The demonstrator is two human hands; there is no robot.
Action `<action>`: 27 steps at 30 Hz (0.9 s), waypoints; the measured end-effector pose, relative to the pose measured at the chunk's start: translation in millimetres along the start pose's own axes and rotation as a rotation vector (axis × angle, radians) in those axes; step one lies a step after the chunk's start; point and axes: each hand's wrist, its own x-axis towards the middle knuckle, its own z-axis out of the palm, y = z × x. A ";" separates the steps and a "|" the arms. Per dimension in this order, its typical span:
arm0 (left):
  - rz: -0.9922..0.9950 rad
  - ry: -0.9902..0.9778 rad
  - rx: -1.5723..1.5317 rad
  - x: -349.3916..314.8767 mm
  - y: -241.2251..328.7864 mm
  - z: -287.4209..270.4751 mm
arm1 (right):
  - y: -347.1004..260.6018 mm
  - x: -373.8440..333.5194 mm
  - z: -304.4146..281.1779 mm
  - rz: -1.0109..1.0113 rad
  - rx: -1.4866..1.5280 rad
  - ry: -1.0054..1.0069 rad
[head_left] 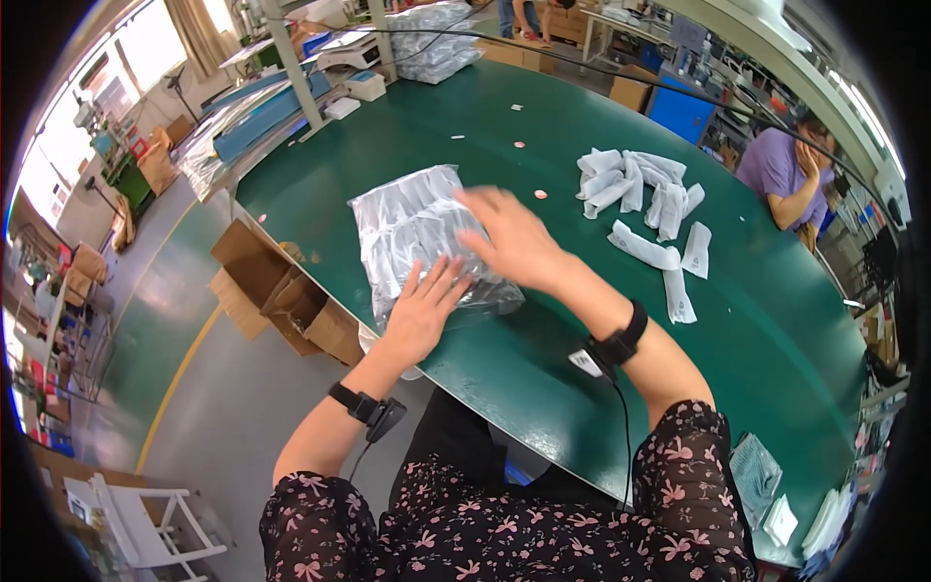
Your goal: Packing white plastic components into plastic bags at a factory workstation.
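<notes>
A clear plastic bag (402,228) filled with rows of white wrapped packets lies flat on the green table. My left hand (424,312) rests on the bag's near part, fingers stretched out. Over the bag's right side is my right hand (509,238), its fingers spread and smeared by motion; whether it touches the plastic I cannot tell. Neither hand grips anything. To the right lies a loose heap of white wrapped packets (635,179), with several more packets (676,291) nearer to me.
An open cardboard box (281,296) stands beside the table's left edge. Filled plastic bags (432,44) are stacked at the back. Across the table at right sits a person in a purple shirt (771,175). Folded packs (781,519) lie at the near right. A cable (626,436) hangs from my right wrist.
</notes>
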 end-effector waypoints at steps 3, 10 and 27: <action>0.000 0.020 0.054 3.5 -1.7 5.7 | -11.5 49.2 4.0 -0.269 -0.109 0.212; 0.022 -0.061 -0.141 4.6 1.0 -1.9 | 76.8 53.8 91.8 -0.141 -0.215 -0.237; 0.001 -0.116 -0.337 -10.3 3.7 -5.8 | 36.6 115.0 142.6 -0.400 -0.198 -0.424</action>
